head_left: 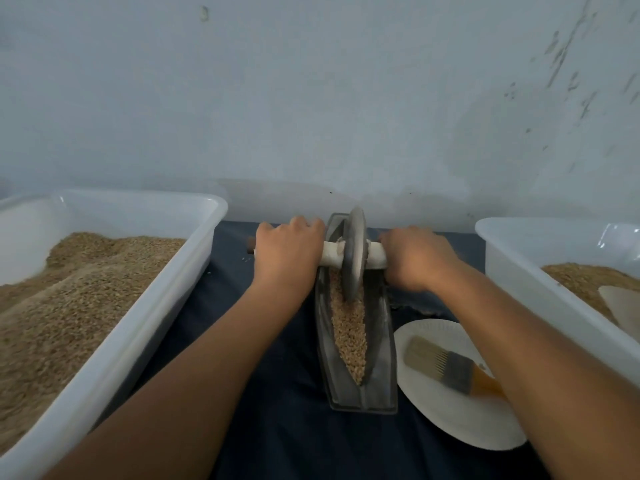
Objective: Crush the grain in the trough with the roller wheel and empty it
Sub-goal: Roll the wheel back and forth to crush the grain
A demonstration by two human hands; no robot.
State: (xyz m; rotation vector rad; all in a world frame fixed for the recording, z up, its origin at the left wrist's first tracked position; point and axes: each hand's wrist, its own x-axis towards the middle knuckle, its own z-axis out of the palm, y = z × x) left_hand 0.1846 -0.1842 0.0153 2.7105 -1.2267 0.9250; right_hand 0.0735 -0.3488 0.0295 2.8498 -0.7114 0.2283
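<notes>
A person works a roller wheel [354,252] through a narrow boat-shaped metal trough [360,341] at the centre of the frame. The left hand [289,252] and the right hand [414,258] each wrap curled fingers around one end of the axle handle [332,255], a pale-wrapped rod running crosswise through the wheel. Gripping on both sides of the disc likely keeps it upright and lets the arms bear down evenly as it rolls.

The wheel stands on edge in the far half of the trough, its rim sunk into the grain [348,336], which fills the groove from under the wheel down to the near tip. The kernels there look largely whole, so the crushing appears to be in hand and the emptying not yet begun.

The trough rests lengthwise on a dark blue cloth [277,393] covering the surface, which probably catches stray kernels. A white tub [114,341] heaped with grain fills the left of the frame, and a second tub [519,268] holding a shallower layer sits at right, perhaps supply and destination, though which is which cannot be told. Just beside the trough at lower right, a flat brush [446,364] lies on a paper plate [450,420], within reach for sweeping the groove.
</notes>
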